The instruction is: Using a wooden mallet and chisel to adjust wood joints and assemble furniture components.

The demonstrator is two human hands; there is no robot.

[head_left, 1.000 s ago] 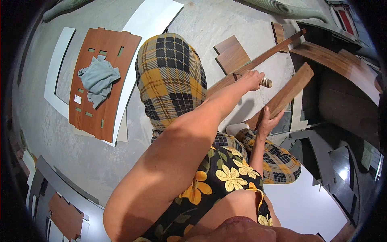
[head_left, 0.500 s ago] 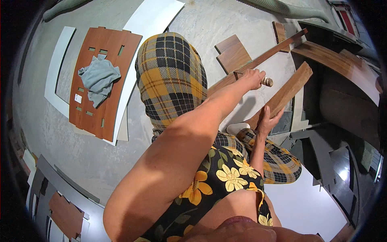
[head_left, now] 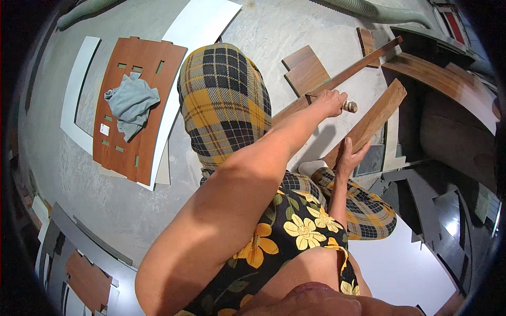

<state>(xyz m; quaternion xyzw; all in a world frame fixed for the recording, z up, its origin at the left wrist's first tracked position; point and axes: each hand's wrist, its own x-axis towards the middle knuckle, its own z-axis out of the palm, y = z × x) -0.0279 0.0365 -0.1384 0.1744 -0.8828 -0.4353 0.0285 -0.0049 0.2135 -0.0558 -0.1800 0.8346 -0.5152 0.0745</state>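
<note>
My left hand (head_left: 332, 103) is closed round the handle of a hand tool. The handle's rounded, shiny end sticks out to the right of the fist, and a thin dark metal part (head_left: 311, 98) shows to its left, close to a long narrow wooden strip (head_left: 363, 59). Whether the metal touches the strip I cannot tell. My right hand (head_left: 352, 158) grips the near edge of a brown wooden board (head_left: 377, 120), which slants up to the right. Its lower end lies beside my light-coloured shoe (head_left: 312, 167).
A stepped wood-grain piece (head_left: 307, 71) lies beyond the strip. At left, a grey cloth (head_left: 133, 102) rests on a slotted brown panel (head_left: 124, 158), over white panels (head_left: 74, 113). Dark panels (head_left: 453, 221) crowd the right, and a ribbed hose (head_left: 379, 16) crosses the far floor.
The right hand's board has tilted very slightly. The view has shifted a little; both hands keep their places and their holds.
</note>
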